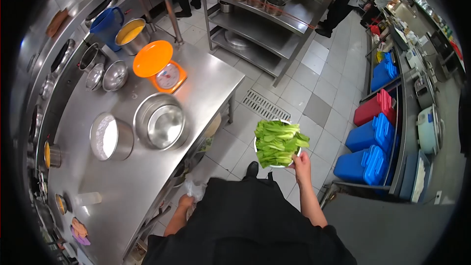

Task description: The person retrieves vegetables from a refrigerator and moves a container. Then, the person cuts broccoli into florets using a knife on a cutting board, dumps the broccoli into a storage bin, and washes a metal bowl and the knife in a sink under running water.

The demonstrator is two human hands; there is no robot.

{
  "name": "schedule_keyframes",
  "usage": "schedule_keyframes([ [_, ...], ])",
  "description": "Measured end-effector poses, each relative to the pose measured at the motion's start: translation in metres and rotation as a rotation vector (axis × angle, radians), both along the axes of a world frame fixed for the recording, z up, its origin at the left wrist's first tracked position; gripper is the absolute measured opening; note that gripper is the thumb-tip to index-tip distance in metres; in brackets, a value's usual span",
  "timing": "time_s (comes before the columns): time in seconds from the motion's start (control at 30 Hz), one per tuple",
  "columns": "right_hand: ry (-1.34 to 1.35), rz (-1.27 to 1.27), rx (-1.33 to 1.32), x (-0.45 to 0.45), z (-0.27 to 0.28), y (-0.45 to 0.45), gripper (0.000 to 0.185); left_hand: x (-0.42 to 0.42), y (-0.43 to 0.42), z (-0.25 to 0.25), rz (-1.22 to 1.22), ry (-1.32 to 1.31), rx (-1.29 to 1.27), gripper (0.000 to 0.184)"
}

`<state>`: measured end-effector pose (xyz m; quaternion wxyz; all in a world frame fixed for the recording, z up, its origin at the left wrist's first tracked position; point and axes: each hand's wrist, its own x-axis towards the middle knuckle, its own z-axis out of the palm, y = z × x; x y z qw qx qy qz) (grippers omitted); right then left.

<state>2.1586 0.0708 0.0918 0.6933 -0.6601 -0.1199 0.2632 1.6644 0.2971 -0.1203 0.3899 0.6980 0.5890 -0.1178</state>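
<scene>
My right hand (pixel 302 165) grips the rim of a white bowl (pixel 280 167), held out in front of me over the floor. Green lettuce leaves (pixel 279 142) are laid across it and hide most of its inside. Down by my left side, my left hand (pixel 185 201) is closed on a clear plastic bag (pixel 195 189), next to the edge of the steel table (pixel 147 181). What the bag contains, if anything, I cannot make out.
On the table stand an orange scale (pixel 169 77), a large steel pot (pixel 161 105), a pot of white powder (pixel 112 137) and a blue jug (pixel 105 24). A steel shelf rack (pixel 255 22) is ahead. Blue bins (pixel 360 166) line the right; two people stand farther off.
</scene>
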Motion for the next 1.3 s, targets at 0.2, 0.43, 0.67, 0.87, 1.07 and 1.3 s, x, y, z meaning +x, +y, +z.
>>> schedule_keyframes([
  [0.2, -0.02, 0.161, -0.025, 0.171, 0.058, 0.131, 0.01, 0.127, 0.0, 0.032, 0.129, 0.079, -0.143, 0.044],
  [0.43, -0.003, 0.308, 0.035, 0.297, 0.066, 0.302, 0.01, 0.283, 0.041, -0.01, 0.362, -0.033, -0.292, 0.045],
  [0.67, 0.024, 0.423, -0.077, 0.412, 0.082, 0.434, 0.009, 0.416, 0.147, 0.014, 0.231, 0.02, -0.335, 0.045],
  [0.87, 0.087, 0.579, -0.082, 0.496, 0.085, 0.59, 0.012, 0.51, 0.175, 0.007, 0.241, -0.15, 0.174, 0.041],
  [1.07, -0.006, 0.855, -0.039, 0.555, 0.07, 0.783, 0.014, 0.613, 0.185, 0.091, 0.772, 0.024, -0.401, 0.042],
  [1.3, 0.031, 1.025, -0.098, 0.533, 0.079, 1.0, 0.013, 0.683, 0.295, 0.116, 0.985, 0.01, -0.381, 0.042],
])
